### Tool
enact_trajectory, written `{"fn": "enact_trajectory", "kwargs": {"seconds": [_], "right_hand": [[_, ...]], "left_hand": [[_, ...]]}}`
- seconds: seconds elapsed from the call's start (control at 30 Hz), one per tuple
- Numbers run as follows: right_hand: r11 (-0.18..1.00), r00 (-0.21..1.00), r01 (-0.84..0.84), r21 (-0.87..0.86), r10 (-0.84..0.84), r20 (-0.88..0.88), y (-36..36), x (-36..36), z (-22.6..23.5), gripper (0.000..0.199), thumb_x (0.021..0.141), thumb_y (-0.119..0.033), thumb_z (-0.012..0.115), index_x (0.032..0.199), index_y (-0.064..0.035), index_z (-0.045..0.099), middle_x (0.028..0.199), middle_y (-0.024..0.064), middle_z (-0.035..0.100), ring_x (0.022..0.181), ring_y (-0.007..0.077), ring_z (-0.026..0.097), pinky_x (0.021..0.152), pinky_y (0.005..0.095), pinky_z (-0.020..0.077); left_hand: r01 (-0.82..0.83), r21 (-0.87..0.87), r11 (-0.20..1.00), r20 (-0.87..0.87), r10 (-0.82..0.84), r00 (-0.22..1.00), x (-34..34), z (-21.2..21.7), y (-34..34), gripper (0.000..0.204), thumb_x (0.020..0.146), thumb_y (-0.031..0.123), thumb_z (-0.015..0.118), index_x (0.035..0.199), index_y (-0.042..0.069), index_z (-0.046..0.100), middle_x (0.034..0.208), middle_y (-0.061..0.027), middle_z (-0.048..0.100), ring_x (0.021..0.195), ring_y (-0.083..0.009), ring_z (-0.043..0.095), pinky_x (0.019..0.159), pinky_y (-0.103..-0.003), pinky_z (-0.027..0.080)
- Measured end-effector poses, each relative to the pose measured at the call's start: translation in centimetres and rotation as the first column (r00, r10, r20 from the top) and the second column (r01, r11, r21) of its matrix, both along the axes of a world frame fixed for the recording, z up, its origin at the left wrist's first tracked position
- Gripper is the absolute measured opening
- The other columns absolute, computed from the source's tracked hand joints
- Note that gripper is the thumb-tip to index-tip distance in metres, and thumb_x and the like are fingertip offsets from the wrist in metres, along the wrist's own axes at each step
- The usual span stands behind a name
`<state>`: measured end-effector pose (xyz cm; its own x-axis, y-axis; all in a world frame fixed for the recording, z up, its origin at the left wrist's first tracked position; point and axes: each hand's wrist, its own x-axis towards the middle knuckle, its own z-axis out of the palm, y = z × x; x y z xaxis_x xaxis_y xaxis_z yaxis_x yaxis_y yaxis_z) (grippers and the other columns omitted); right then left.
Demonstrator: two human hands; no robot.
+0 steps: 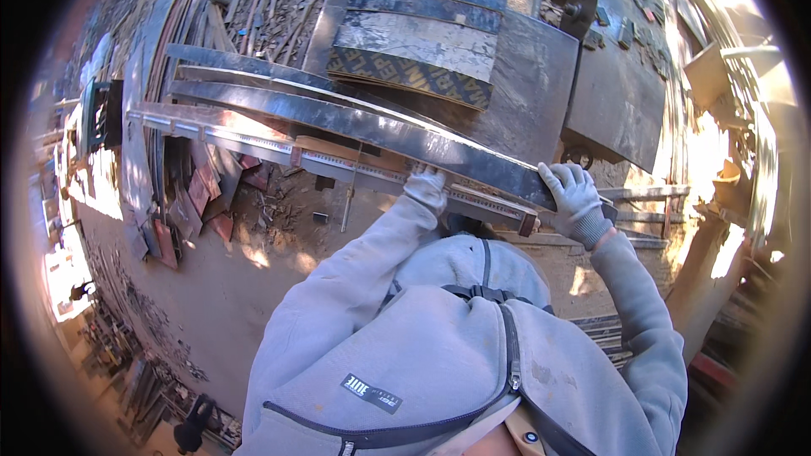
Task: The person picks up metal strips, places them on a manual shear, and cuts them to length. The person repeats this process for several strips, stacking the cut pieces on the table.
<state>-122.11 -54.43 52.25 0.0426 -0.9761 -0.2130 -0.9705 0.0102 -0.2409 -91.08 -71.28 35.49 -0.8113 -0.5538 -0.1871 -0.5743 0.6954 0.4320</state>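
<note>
A long, narrow dark board (372, 125) runs slantwise across the saw table in front of me, its near right end beside my right hand. My right hand (576, 201), in a light grey glove, is closed over that end, fingers on top. My left hand (427, 187), also gloved, is closed at the board's near edge farther left; its fingertips are partly hidden there. Just below the board lies a metal rail with a measuring scale (380, 172). Behind it, another dark strip (228, 61) lies almost alongside.
A stack of dark-faced plywood pieces (414, 38) rests on the metal table (536, 76). A round dark disc (579, 8) stands at the far right. Offcuts (207, 181) are heaped at the left, and a thin rod (351, 194) sticks out from the rail. Wood scraps cover the far ground.
</note>
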Motion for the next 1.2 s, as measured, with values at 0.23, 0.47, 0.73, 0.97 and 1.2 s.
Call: {"fn": "enact_trajectory", "kwargs": {"seconds": [0.23,0.47,0.73,0.97,1.2], "right_hand": [[0.960,0.968,0.242,0.138,-0.229,-0.103,1.7,0.6,-3.8,0.112,0.084,-0.044,0.085,0.169,-0.0033,0.026,0.151,0.0190,0.052,0.135,0.0385,0.055,0.117,0.0514,0.0402],[0.939,0.968,0.236,0.251,-0.203,-0.151,2.0,-0.3,-5.9,0.100,0.090,-0.032,0.082,0.171,-0.0138,0.026,0.139,0.0177,0.056,0.129,0.0364,0.057,0.111,0.0486,0.0435],[0.934,0.953,0.297,0.199,-0.303,-0.002,3.2,-1.9,-6.8,0.103,0.082,-0.060,0.085,0.162,-0.0103,0.043,0.145,0.0183,0.057,0.135,0.0402,0.052,0.120,0.0512,0.0377],[0.228,0.206,0.963,0.141,-0.966,0.160,7.5,-5.8,-10.5,0.055,0.101,-0.061,0.066,0.114,-0.0091,0.079,0.121,0.0108,0.076,0.106,0.0273,0.072,0.095,0.0400,0.0559],[-0.096,-0.188,0.869,0.486,-0.971,0.145,8.4,-7.3,-14.0,0.065,0.090,-0.062,0.069,0.110,-0.0011,0.079,0.106,0.0175,0.080,0.100,0.0278,0.074,0.095,0.0393,0.0549]], "left_hand": [[0.281,0.059,0.958,-0.242,-0.260,0.935,2.9,1.3,-4.1,0.043,0.083,0.019,0.081,0.124,0.011,0.071,0.136,-0.0199,0.068,0.126,-0.0391,0.066,0.109,-0.050,0.052],[0.315,-0.209,0.926,-0.356,-0.372,0.857,3.2,7.3,-11.4,0.093,0.071,0.037,0.098,0.150,0.011,0.058,0.153,-0.0156,0.059,0.144,-0.0347,0.055,0.122,-0.049,0.043],[0.498,0.260,0.827,0.376,-0.562,0.737,-6.4,6.3,-18.1,0.120,0.064,0.057,0.095,0.161,0.009,0.045,0.152,-0.0202,0.055,0.144,-0.0392,0.050,0.122,-0.049,0.041],[0.546,0.180,0.818,0.337,-0.573,0.747,-6.8,6.0,-17.3,0.089,0.065,0.042,0.092,0.142,0.010,0.063,0.132,-0.0156,0.064,0.127,-0.0365,0.061,0.108,-0.047,0.054],[0.585,0.137,0.799,0.322,-0.594,0.737,-7.1,5.3,-17.0,0.075,0.065,0.037,0.089,0.130,0.009,0.067,0.124,-0.0156,0.068,0.119,-0.0354,0.067,0.101,-0.046,0.058]]}}
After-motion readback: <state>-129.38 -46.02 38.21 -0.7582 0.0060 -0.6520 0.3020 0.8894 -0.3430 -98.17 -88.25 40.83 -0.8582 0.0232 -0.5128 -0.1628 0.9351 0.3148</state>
